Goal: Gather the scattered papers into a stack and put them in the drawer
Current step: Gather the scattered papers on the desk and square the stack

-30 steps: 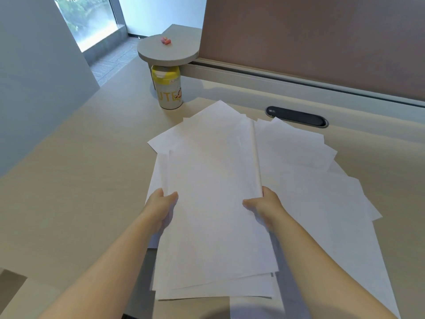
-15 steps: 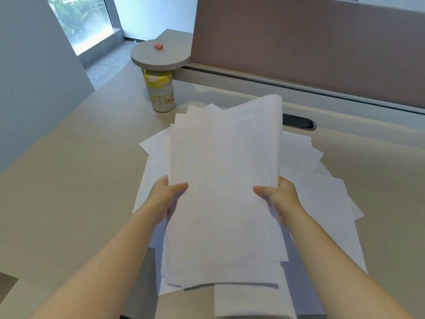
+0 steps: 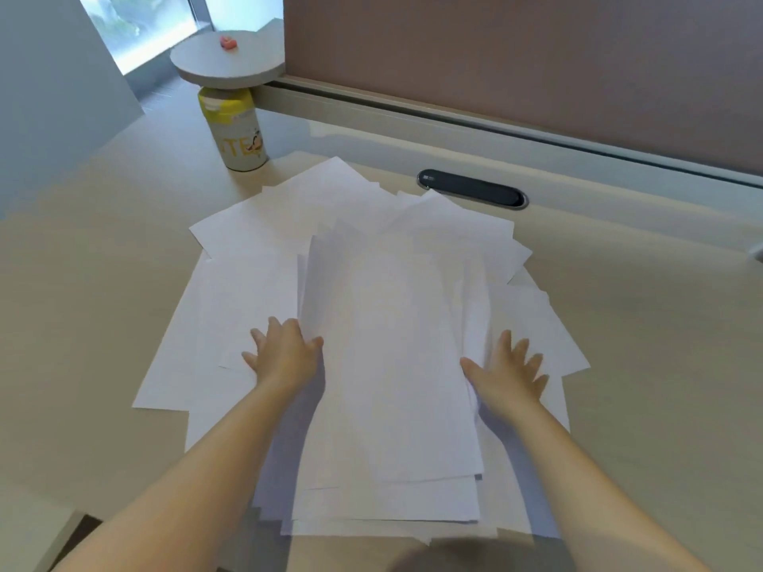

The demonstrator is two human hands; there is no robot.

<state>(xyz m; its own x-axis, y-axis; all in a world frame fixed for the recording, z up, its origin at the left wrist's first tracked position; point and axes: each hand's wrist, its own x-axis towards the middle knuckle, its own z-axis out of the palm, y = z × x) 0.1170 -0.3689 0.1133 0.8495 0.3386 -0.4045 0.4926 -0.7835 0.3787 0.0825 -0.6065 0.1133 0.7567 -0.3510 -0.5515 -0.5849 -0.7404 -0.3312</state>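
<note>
A loose pile of white papers (image 3: pixel 388 365) lies on the beige desk (image 3: pixel 91 307), with a rough stack in the middle and other sheets fanned out under it to the left and right. My left hand (image 3: pixel 285 355) rests flat with fingers spread on the sheets at the stack's left edge. My right hand (image 3: pixel 505 375) lies open with fingers apart at the stack's right edge. Neither hand grips a sheet. The near ends of the papers overhang the desk's front edge. No drawer is in view.
A yellow-and-white can (image 3: pixel 235 132) stands at the back left, under a round grey shelf (image 3: pixel 227 68) with a small pink object (image 3: pixel 228 42). A black cable grommet (image 3: pixel 472 188) sits behind the papers. A brown partition (image 3: pixel 516 76) bounds the desk's far side.
The stack that both hands held lifted and tilted up half a second ago now lies flat on the pile. Both hands have let go and spread open beside it.
</note>
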